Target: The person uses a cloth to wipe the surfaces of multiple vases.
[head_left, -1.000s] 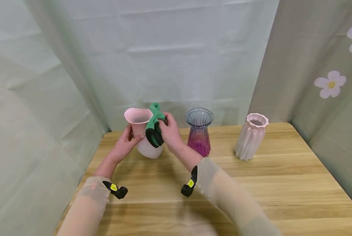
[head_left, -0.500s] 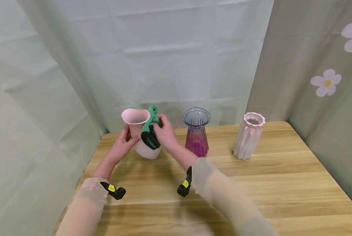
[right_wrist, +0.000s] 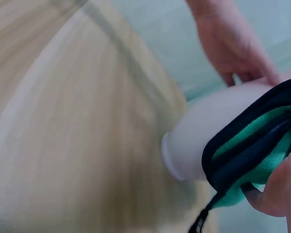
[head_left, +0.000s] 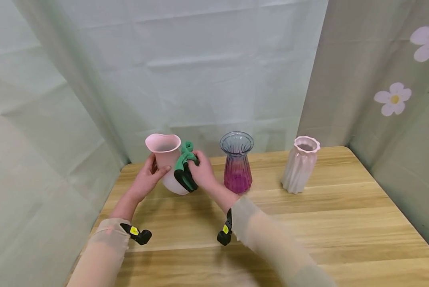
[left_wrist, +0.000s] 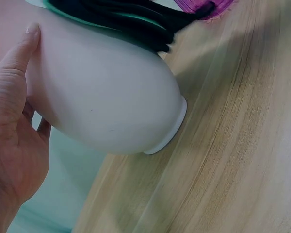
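A pink-and-white vase (head_left: 165,159) with a wavy flared rim stands at the back left of the table, its rounded white body (left_wrist: 106,92) large in the left wrist view. My left hand (head_left: 147,178) grips its neck from the left, thumb (left_wrist: 22,51) across the front. In my right hand (head_left: 203,172) a bunched green cloth with black edging (head_left: 185,169) is pinched and lies against the vase's right side. The right wrist view shows the folded cloth (right_wrist: 254,141) over the white body, a black cord or loop dangling from one corner.
Right of the hands stands a ribbed glass vase (head_left: 238,167), blue-grey above and purple below. Further right is a fluted pale pink vase (head_left: 300,165). The wooden table (head_left: 307,231) meets hanging curtains (head_left: 214,79) at its back and sides.
My right hand has moved the cloth down along the vase's right side, from beside the rim to the body. The left hand keeps its grip. The head view has shifted slightly.
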### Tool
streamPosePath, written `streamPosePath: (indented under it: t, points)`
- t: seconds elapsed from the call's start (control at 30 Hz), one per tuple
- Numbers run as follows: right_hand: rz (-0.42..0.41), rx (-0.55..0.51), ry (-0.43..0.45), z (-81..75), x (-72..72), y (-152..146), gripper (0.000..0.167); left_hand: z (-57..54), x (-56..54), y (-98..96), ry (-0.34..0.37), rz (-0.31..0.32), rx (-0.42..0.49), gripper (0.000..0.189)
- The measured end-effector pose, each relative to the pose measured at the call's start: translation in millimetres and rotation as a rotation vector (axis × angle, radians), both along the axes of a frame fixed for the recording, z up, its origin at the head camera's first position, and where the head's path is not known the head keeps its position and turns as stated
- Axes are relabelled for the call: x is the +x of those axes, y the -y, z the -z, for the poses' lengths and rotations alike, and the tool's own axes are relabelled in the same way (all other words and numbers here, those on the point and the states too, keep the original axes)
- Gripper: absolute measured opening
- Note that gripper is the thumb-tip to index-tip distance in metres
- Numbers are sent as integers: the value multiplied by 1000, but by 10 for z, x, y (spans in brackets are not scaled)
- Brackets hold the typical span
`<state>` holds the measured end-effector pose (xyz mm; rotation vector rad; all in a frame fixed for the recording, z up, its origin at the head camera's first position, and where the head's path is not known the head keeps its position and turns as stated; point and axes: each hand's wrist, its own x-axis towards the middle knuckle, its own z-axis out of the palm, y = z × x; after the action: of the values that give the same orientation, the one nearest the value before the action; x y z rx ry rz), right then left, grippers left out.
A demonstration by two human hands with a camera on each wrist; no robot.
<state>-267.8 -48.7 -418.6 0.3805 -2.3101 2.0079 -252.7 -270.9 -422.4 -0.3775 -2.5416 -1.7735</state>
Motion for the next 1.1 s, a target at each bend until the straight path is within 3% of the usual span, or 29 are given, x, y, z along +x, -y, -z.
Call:
streamPosePath:
  t: [0.27,0.43,0.83,1.1]
  points:
    - [25,-19,207,467,31,-67,21,-1,5,36,5,8,12,85]
    - [50,-41,234,591,55,-58,24,2,17,33,7,12,22,85]
    - [77,-61,197,505,66,-38,22,-1,4,11,8,11,7,87]
    - [36,-59,93,174,55,-2,20,-4,16,2,2,10,6,86]
